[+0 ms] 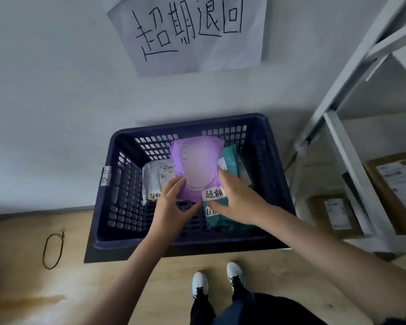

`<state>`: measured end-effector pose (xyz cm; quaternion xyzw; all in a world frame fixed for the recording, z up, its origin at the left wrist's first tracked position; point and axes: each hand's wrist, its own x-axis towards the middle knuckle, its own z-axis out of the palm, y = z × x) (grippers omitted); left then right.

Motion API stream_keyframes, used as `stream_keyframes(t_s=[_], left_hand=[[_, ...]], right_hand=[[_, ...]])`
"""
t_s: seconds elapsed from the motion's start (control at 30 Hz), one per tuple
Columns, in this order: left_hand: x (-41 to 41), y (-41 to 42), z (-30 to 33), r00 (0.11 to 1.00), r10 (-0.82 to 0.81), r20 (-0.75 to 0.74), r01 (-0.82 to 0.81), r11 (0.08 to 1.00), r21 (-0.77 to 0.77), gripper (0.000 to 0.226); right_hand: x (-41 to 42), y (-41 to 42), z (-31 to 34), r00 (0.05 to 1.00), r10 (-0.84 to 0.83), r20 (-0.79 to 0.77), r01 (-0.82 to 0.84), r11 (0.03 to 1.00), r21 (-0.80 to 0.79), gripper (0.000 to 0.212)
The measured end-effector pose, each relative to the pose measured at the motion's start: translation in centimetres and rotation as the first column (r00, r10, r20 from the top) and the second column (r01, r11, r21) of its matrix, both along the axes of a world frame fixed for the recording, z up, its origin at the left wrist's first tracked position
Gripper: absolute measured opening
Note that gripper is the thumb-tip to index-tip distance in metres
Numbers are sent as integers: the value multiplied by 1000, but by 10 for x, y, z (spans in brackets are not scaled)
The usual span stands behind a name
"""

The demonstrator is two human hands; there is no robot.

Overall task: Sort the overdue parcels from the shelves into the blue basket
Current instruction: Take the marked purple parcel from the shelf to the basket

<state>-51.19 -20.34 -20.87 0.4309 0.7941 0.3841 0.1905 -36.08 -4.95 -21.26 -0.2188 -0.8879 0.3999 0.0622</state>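
- The left hand (174, 205) grips the lower left edge of the purple parcel (197, 167); its thumb lies on top of the wrapper and its fingers (190, 211) curl underneath.
- The right hand (237, 202) holds the parcel's lower right edge, with the thumb pressed on the top face and the other fingers seemingly tucked below, though the parcel hides most of them.
- The purple parcel sits between the two hands, over the middle of the blue basket (117, 202), tilted so its far end rises away from the fingers.
- A white handwritten tag (213, 194) sticks to the parcel's near corner, just beside the right thumb.
- A white parcel (154, 181) lies on the basket floor left of the left fingers, with its own handwritten tag at the near end.
- A teal parcel (232, 160) lies under and beyond the right fingers, also tagged.
- The basket stands on a wooden floor (21, 289) against a pale wall.
- A paper sign (197, 34) with large handwritten characters hangs on the wall well beyond the fingers.
- A metal shelf rack (342, 137) stands right of the right hand, and brown boxes (394, 184) with labels rest on it.
- A loop of cord (53, 250) lies on the floor well left of the left hand.
- White shoes (220, 280) show below the forearms.
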Motion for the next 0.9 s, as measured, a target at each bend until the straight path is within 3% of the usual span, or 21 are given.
stream_keyframes(t_s=[0.2, 0.33, 0.57, 0.63, 0.7, 0.9], left_hand=[[-40, -5, -20, 999, -6, -49, 2, 996, -87, 77], [-70, -14, -31, 999, 13, -45, -20, 987, -162, 76], [-122, -24, -65, 957, 252, 142, -193, 922, -336, 75], [-133, -19, -75, 944, 286, 162, -212, 907, -365, 68], [-144, -14, -81, 938, 303, 168, -213, 887, -410, 75], [-166, -11, -103, 946, 274, 173, -155, 852, -500, 93]], right_hand=[[-44, -9, -17, 997, 27, 78, -29, 999, 24, 84], [-85, -17, -36, 993, 38, 114, -37, 999, -14, 83], [-152, -34, -77, 989, 50, 139, -17, 973, -232, 94], [-168, -37, -95, 986, 30, 163, 14, 966, -257, 98], [-182, -37, -108, 981, 5, 195, 46, 966, -255, 107], [-199, -39, -117, 953, 30, 300, 27, 983, -183, 74]])
